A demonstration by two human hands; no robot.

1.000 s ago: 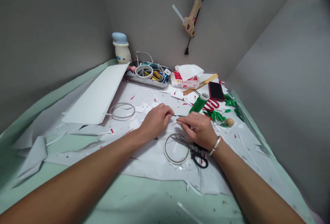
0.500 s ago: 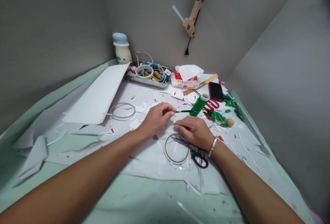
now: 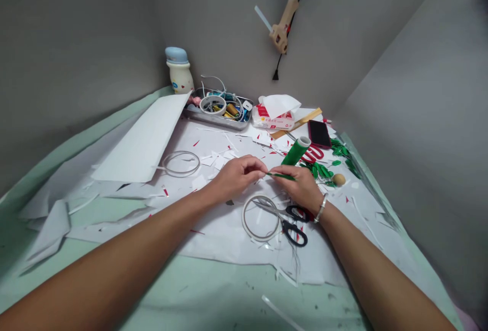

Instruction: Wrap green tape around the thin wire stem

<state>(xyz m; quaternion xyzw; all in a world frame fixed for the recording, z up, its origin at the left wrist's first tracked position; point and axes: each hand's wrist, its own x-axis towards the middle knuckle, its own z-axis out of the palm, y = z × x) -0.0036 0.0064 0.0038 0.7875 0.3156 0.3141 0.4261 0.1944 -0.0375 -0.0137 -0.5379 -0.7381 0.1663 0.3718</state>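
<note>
From where I stand, the left hand (image 3: pixel 238 177) pinches one end of a thin green strip (image 3: pixel 282 175) between thumb and fingertips. The right hand's (image 3: pixel 301 186) fingers bunch against it; I can't tell whether they grip. Just beyond them leans a green spool (image 3: pixel 293 153). On the wrist side of the fingertips, black-handled scissors (image 3: pixel 282 213) overlap a pale ring (image 3: pixel 244 219). Farther beyond sits a metal tray (image 3: pixel 219 120).

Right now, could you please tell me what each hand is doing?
Left hand: fingers closed, holding the green strip.
Right hand: fingers at the strip; whether they grip it cannot be told.
</note>
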